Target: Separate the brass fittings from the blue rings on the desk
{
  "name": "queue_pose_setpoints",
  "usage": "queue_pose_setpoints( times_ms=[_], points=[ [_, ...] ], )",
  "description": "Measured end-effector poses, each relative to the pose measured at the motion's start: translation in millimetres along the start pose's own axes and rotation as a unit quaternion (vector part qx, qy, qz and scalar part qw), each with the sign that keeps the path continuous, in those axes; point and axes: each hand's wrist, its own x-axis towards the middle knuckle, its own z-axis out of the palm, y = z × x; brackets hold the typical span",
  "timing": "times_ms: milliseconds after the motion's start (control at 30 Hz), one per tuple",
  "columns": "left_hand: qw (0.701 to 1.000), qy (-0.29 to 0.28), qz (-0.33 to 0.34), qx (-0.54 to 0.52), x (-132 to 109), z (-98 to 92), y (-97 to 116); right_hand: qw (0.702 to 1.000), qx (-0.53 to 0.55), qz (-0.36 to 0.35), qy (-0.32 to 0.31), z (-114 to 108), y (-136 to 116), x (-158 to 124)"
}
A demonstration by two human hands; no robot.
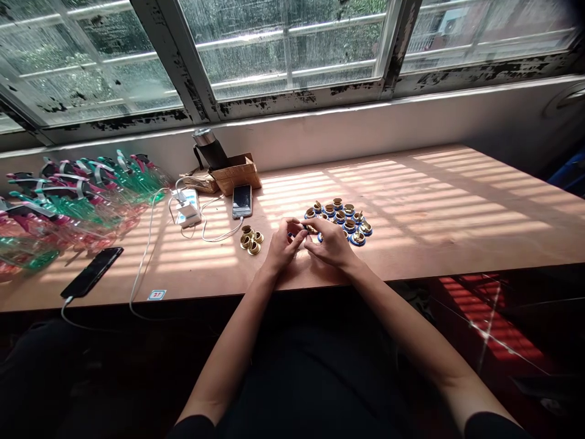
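My left hand (284, 245) and my right hand (329, 242) meet over the wooden table (434, 207), fingers pinched together around a small part too small to name, with a bit of blue showing between them. Just beyond my right hand lies a cluster of several brass fittings with blue rings (343, 218). To the left of my left hand sit a few plain brass fittings (251, 239).
A phone (242, 200) lies face up by a small cardboard box (236, 172) and a dark flask (208, 148). A white charger block (187, 210) with cables sits nearby. Another phone (92, 271) rests near the front edge. Green and pink plastic items (68, 195) pile at left.
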Motion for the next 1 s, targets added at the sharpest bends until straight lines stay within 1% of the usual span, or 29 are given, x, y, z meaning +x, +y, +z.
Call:
queue_pose_setpoints(
  times_ms=[100, 333, 467, 600, 867, 1000],
  points=[
    [1.000, -0.001, 0.000, 0.017, -0.8, 0.2, 0.0, 1.000, -0.010, 0.002, 0.000, -1.5, -1.9, 0.1],
    [1.000, -0.002, -0.002, 0.022, -2.6, 1.4, -6.2, 0.999, -0.034, 0.000, -0.016, -1.9, -5.6, -0.1],
    [0.999, -0.003, 0.015, 0.033, -2.2, 1.4, -8.0, 1.000, -0.017, -0.021, -0.017, -0.9, -3.4, 0.3],
    [1.000, 0.003, 0.018, 0.024, -1.7, 0.9, -7.5, 0.999, -0.006, -0.046, 0.000, 1.7, 1.7, 0.1],
    [1.000, 0.009, 0.011, 0.021, -2.0, 1.5, -4.1, 1.000, -0.018, -0.015, 0.004, 0.4, 0.3, -0.6],
    [1.000, -0.007, 0.019, 0.024, -3.1, 2.2, -7.7, 0.999, -0.029, -0.015, -0.006, -0.2, -1.3, -1.1]
  ],
)
